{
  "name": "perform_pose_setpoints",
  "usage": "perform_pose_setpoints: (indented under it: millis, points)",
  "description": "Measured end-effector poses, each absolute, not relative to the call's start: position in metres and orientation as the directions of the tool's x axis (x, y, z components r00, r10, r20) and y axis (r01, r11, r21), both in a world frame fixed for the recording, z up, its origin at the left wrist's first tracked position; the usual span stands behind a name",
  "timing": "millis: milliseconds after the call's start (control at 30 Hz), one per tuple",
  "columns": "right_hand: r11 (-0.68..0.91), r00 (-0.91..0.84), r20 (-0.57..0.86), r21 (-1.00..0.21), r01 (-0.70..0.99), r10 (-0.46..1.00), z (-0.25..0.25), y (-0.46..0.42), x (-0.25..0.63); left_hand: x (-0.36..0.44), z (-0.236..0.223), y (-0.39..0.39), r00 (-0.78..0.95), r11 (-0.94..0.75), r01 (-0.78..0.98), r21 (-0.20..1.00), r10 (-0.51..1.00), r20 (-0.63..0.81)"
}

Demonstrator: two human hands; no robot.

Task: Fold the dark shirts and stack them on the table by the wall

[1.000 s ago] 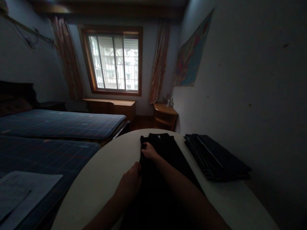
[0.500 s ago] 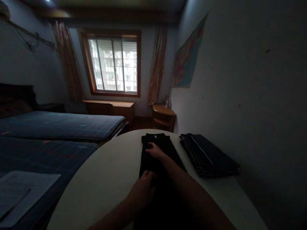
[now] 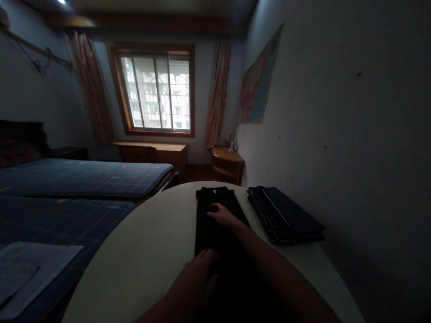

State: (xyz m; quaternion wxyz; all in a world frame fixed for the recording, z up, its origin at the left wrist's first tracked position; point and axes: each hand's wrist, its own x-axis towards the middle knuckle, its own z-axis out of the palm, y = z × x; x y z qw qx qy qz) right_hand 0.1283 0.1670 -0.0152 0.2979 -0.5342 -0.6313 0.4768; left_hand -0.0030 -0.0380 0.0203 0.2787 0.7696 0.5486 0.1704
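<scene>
A long, narrow folded black garment (image 3: 210,233) lies on the white round table (image 3: 148,242), its neckline and a small pale label at the far end. My right hand (image 3: 222,216) rests on the upper part of the garment, with thumb and forefinger apart. Nearer to me, my left hand (image 3: 200,271) is at the garment's left edge. Its fingers are bent, and a gap shows between thumb and forefinger. The near end of the garment fades into darkness under my forearms.
A stack of folded dark clothes (image 3: 284,215) sits on the table's right side, close to the wall. Left of the table are beds with blue plaid mattresses (image 3: 87,177); a sheet of paper (image 3: 37,273) with a dark pen lies on the nearer one. Beyond stands a corner shelf (image 3: 227,154).
My left hand has slid a little toward me along the garment's edge. My right hand has moved slightly down the garment. The whole view has shifted a little.
</scene>
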Motion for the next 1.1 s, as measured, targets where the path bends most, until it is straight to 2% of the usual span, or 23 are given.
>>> perform_pose_setpoints:
  millis: [100, 200, 267, 333, 400, 467, 633, 733, 867, 1000, 1100]
  points:
    - [-0.073, -0.230, -0.198, -0.885, 0.459, 0.953, -0.011, 0.165, 0.142, 0.004, 0.017, -0.041, 0.402, -0.234, 0.718, 0.655, 0.908, -0.116]
    - [-0.101, -0.254, -0.260, -0.856, 0.507, 0.932, -0.006, 0.158, 0.156, 0.006, 0.011, -0.045, 0.457, -0.248, 0.750, 0.613, 0.864, -0.210]
    - [-0.041, -0.303, -0.244, -0.836, 0.547, 0.921, -0.004, 0.151, 0.165, 0.005, 0.010, -0.047, 0.487, -0.279, 0.767, 0.578, 0.840, -0.241]
    - [0.118, -0.338, -0.120, -0.787, 0.606, 0.933, -0.003, 0.146, 0.174, 0.004, 0.012, -0.049, 0.515, -0.302, 0.772, 0.559, 0.812, -0.274]
    - [0.284, -0.336, 0.064, -0.690, 0.666, 0.940, -0.004, 0.140, 0.182, 0.003, 0.017, -0.052, 0.534, -0.307, 0.775, 0.552, 0.785, -0.314]
    - [0.376, -0.338, 0.181, -0.597, 0.708, 0.924, -0.007, 0.134, 0.189, 0.004, 0.023, -0.054, 0.526, -0.286, 0.791, 0.541, 0.770, -0.361]
    - [0.471, -0.403, 0.245, -0.465, 0.749, 0.882, -0.016, 0.118, 0.193, 0.009, 0.025, -0.058, 0.496, -0.231, 0.813, 0.535, 0.755, -0.429]
    - [0.427, -0.352, 0.247, -0.422, 0.800, 0.903, -0.020, 0.109, 0.184, 0.012, 0.017, -0.058, 0.504, -0.265, 0.832, 0.488, 0.728, -0.465]
    - [0.278, -0.223, 0.175, -0.426, 0.861, 0.959, -0.025, 0.103, 0.168, 0.015, 0.018, -0.057, 0.523, -0.290, 0.831, 0.475, 0.698, -0.489]
    - [0.174, -0.124, 0.135, -0.479, 0.860, 0.983, -0.025, 0.108, 0.162, 0.018, 0.033, -0.061, 0.577, -0.285, 0.774, 0.565, 0.685, -0.446]
    - [0.155, -0.095, 0.145, -0.499, 0.853, 0.985, -0.028, 0.112, 0.166, 0.016, 0.028, -0.064, 0.680, -0.287, 0.673, 0.682, 0.603, -0.417]
